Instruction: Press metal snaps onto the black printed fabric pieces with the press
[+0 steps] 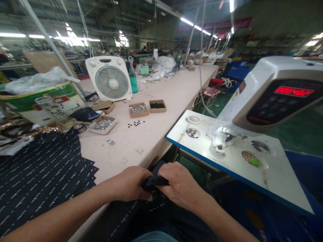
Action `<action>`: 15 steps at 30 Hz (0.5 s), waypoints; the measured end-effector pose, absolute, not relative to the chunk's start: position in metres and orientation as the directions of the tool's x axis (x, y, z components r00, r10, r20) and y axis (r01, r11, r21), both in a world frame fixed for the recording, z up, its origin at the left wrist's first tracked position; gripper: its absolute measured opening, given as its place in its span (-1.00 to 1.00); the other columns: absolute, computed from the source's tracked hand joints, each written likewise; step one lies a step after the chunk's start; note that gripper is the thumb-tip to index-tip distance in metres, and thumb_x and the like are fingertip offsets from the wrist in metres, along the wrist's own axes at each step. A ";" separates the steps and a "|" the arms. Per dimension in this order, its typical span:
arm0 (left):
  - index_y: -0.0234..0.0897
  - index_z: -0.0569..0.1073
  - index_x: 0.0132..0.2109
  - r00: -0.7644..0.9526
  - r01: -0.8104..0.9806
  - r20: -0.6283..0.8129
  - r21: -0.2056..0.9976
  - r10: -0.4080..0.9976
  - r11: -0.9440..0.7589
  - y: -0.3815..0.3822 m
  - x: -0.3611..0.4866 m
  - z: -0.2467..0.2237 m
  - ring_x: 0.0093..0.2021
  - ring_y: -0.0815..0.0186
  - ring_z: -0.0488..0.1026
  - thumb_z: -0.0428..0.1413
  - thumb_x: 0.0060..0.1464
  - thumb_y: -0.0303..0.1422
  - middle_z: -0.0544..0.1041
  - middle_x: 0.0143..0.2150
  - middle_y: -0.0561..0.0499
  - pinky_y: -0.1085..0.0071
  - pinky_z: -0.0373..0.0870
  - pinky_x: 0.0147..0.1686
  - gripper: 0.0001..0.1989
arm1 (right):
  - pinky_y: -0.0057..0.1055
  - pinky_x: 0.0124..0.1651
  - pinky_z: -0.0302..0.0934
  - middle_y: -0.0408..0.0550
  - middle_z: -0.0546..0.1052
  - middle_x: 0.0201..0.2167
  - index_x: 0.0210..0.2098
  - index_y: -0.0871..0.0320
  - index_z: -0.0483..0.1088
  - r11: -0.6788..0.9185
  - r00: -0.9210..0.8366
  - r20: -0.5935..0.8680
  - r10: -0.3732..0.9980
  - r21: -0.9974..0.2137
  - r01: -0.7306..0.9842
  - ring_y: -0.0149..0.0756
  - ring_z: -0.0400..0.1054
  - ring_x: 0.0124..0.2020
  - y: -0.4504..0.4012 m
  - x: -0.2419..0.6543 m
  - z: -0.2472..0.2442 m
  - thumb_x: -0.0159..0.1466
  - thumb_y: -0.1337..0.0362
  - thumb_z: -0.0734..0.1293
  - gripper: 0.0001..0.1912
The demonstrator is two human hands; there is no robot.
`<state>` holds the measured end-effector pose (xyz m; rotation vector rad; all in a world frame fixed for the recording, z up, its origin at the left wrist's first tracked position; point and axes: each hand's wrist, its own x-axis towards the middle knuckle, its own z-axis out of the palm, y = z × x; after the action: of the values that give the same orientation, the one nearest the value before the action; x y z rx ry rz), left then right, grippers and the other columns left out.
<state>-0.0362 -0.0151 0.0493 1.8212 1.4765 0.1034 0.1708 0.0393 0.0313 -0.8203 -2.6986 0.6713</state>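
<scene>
where the long table (161,111) ended at the near edge, the left hand (132,183) and the right hand (180,185) met low in front of the body, both clenched on a fold of dark fabric (155,181) pinched between them. the rest of that piece hung below the hands. a stack of dark patterned cloth (42,168) lay on the table at left. small boxes of metal parts (137,109) sat near a white fan (110,79). a press machine (267,97) stood at right.
</scene>
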 end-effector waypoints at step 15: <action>-0.21 0.46 -0.19 0.420 0.827 -0.154 0.472 0.894 -0.307 -0.022 -0.025 0.031 -0.28 0.25 0.48 0.16 0.06 -0.45 0.56 -0.24 0.04 0.41 0.24 -0.34 -0.86 | -0.22 0.01 0.07 0.02 0.56 -0.12 -0.25 0.16 0.47 0.818 -0.831 0.088 0.549 -0.259 0.513 -0.14 0.37 -0.05 0.032 0.184 0.044 0.25 0.37 0.36 -0.93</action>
<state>-0.0247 -0.0215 0.0310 2.1957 1.4563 0.1869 0.1839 0.0320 0.0442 -0.8364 -2.8425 0.3368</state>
